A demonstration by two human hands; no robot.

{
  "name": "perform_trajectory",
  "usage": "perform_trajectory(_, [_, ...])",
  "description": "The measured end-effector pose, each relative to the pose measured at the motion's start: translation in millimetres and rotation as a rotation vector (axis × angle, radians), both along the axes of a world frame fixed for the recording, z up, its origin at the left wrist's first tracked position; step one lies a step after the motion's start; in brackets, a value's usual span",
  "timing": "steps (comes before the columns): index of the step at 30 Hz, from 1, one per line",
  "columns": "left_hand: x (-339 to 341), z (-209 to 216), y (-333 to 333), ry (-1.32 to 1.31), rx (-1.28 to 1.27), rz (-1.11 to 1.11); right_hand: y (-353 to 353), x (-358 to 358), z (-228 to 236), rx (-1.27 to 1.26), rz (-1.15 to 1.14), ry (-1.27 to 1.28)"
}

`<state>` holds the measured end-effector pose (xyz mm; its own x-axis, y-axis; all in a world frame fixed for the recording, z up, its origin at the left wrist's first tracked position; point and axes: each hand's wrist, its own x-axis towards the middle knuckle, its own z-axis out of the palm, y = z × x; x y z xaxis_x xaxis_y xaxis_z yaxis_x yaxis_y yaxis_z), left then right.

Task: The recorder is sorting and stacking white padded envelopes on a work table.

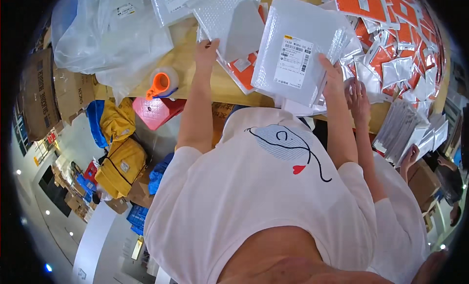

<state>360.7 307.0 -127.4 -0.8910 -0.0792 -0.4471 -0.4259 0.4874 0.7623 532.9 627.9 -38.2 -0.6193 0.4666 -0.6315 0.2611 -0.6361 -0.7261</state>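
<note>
My left hand (207, 50) is closed at the lower left corner of a clear bubble mailer (234, 27), its fingertips pinching the edge. Beneath that mailer, a flat orange-and-white packet (244, 69) partly shows. On the right, my right hand (333, 75) grips the right edge of a white bubble mailer (273, 54), thumb on top and the other fingers mostly hidden. A white printed shipping label (294, 62) is stuck on this mailer's face. More pale plastic packaging lies under its lower edge.
A heap of orange-and-silver packets (391, 49) covers the table's right side. A co-worker's hand (360, 102) is close to my right arm. Clear plastic bags (107, 44) and an orange tape dispenser (160, 83) are on the left. Stacked mailers (403, 127) stand at the right edge.
</note>
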Motion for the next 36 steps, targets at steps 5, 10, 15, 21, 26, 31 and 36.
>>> perform_trajectory(5, [8.8, 52.6, 12.0, 0.135, 0.038, -0.099, 1.0, -0.4, -1.4, 0.077, -0.004, -0.006])
perform_trajectory(10, [55.8, 170.6, 72.8, 0.458, -0.123, -0.544, -4.6, -3.6, 2.2, 0.158, 0.023, -0.037])
perform_trajectory(15, [108.4, 142.3, 148.1, 0.435, -0.239, -1.032, -28.2, -13.5, 5.9, -0.059, 0.033, -0.037])
perform_trajectory(21, [125.1, 107.1, 153.4, 0.460, -0.037, -0.963, -41.5, -8.8, 11.2, 0.020, 0.190, -0.015])
perform_trajectory(26, [60.1, 112.8, 113.3, 0.363, 0.027, -0.543, -10.9, 3.5, -1.7, 0.031, 0.029, -0.123])
perform_trajectory(31, [-33.2, 31.9, 4.0, 0.418, -0.484, -0.266, 3.1, 6.3, 8.0, -0.022, 0.016, -0.079])
perform_trajectory(36, [-42.4, 4.7, -18.2, 0.073, -0.054, -0.339, 6.9, 9.2, -0.9, -0.068, 0.009, 0.044])
